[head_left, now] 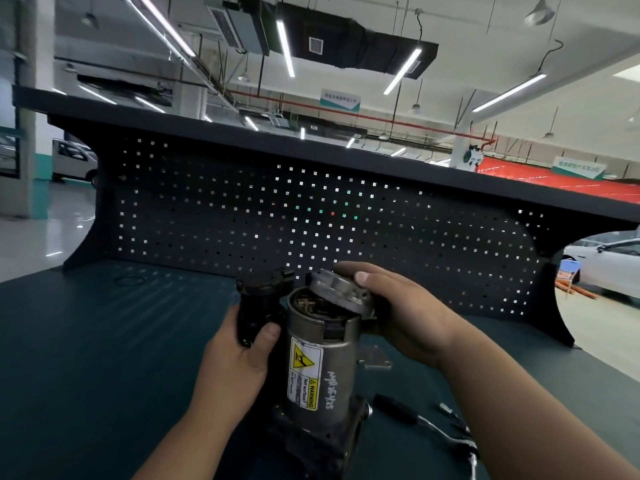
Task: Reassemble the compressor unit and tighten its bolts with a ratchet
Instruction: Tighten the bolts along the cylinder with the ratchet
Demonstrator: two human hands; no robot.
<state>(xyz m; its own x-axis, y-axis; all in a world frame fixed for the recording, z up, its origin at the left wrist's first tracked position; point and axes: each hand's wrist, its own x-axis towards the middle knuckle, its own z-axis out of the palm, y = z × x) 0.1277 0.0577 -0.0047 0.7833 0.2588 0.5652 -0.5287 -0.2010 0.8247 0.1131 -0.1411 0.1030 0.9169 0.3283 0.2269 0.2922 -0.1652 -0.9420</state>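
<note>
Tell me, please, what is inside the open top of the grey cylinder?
Brownish, coppery parts show in the cylinder. The grey end cap, tilted in the right hand, covers the far side; deeper down is hidden.

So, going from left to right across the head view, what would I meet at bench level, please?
Thin ring → left hand, gripping the black part → compressor body → right hand, holding the end cap.

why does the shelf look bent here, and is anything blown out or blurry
Head view: the wide-angle lens bows the shelf edge and the pegboard. Head view: the ceiling strip lights blow out to white and streak reflections across the shelf. Head view: the ratchet at lower right is dim and soft, while the warning label on the compressor body is sharp.
</note>
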